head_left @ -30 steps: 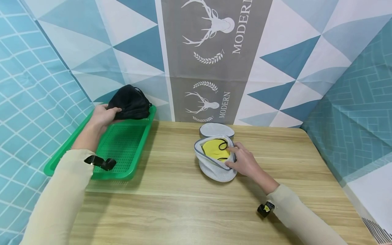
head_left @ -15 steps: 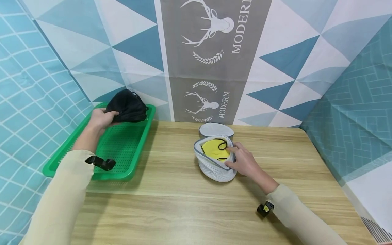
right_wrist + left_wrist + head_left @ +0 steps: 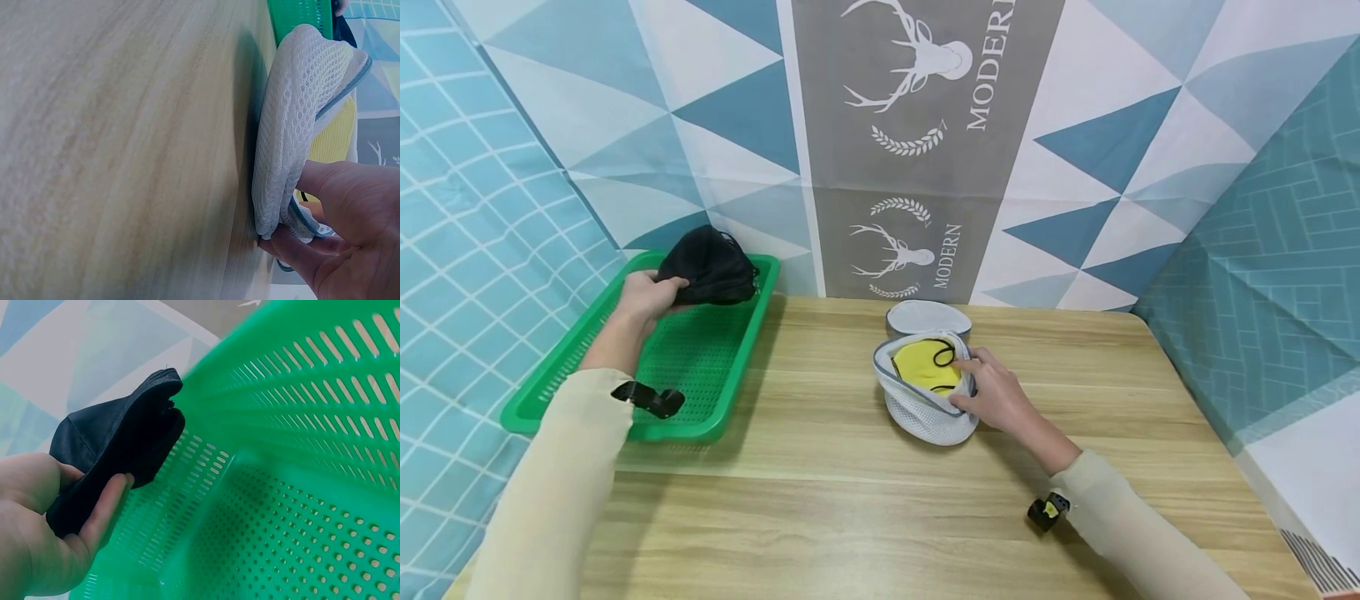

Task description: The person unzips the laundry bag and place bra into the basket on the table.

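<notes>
My left hand pinches a folded black cloth piece with thin cords by its near edge and holds it above the far end of a green plastic basket. In the left wrist view the black cloth is bent double, with my thumb on one side and fingers on the other. My right hand grips the rim of a white mesh laundry bag at its right side. Yellow cloth with black cord loops lies inside the bag; the right wrist view shows its fine ribs.
The bag's round lid is folded back behind it. A wooden table carries the bag and the basket. Patterned coverings rise behind the table and on both sides.
My left hand has lowered the black cloth slightly toward the basket and a little to the left. The right hand and the mesh bag have stayed put.
</notes>
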Available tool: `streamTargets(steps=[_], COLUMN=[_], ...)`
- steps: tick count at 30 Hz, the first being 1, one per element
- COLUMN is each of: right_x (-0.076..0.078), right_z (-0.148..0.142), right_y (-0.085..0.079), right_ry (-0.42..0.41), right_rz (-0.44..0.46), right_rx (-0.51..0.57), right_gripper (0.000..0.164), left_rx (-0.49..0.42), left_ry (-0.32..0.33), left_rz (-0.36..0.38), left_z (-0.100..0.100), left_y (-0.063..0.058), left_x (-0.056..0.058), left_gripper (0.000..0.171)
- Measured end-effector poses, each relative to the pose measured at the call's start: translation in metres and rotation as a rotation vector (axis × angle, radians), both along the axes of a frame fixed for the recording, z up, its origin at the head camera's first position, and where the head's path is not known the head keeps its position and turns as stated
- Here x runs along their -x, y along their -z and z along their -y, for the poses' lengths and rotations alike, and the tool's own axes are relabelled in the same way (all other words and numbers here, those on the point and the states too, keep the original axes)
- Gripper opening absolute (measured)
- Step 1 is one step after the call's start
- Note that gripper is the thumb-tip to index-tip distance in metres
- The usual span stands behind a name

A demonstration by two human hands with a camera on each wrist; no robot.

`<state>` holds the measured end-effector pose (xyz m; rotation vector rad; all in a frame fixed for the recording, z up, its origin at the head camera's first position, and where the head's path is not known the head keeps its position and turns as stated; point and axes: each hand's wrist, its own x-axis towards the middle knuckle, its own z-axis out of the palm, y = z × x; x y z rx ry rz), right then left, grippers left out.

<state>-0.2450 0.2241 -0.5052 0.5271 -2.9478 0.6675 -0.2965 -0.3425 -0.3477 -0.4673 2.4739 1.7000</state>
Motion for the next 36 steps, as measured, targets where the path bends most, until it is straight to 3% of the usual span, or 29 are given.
streamTargets(steps=[2,3,7,9,10,18,26,33,36], right_x=[-0.007,-0.007,-0.031,-0.030,-0.035,-0.014,-0.008,-0.031,-0.035], right_z=[0.006,0.005,0.019,0.018,0.023,0.010,0.003,0.019,0.022], right_y=[-0.014,-0.013,-0.050,-0.048,-0.058,-0.024,-0.010,-0.048,-0.055], right_ry=[0.018,0.000,0.007,0.006,0.026,0.028,0.023,0.034,0.036], right_rz=[0.020,0.011,0.047,0.049,0.067,0.018,-0.001,0.047,0.069], right_rx=[-0.001,0.013,0.031,0.038,0.029,0.026,0.025,0.030,0.035], right_gripper=[0.065,0.066,0.060,0.059,0.058,0.061,0.063,0.059,0.059], left_rx=[0.007,0.009,0.010,0.013,0.019,0.124,0.190,0.247,0.261], left_ry=[0.004,0.005,0.014,0.021,0.026,0.076,0.105,0.163,0.202], left_rz=[0.008,0.012,0.022,0.020,0.017,0.012,0.026,0.062,0.093], left_z=[0.001,0.002,0.004,0.004,0.005,0.009,0.010,0.011,0.012], left_y=[0.002,0.002,0.005,0.006,0.007,0.016,0.021,0.020,0.021], left_x=[0.001,0.001,0.001,0.002,0.002,0.006,0.009,0.005,0.005], left_gripper=[0.074,0.075,0.077,0.078,0.078,0.075,0.073,0.070,0.072])
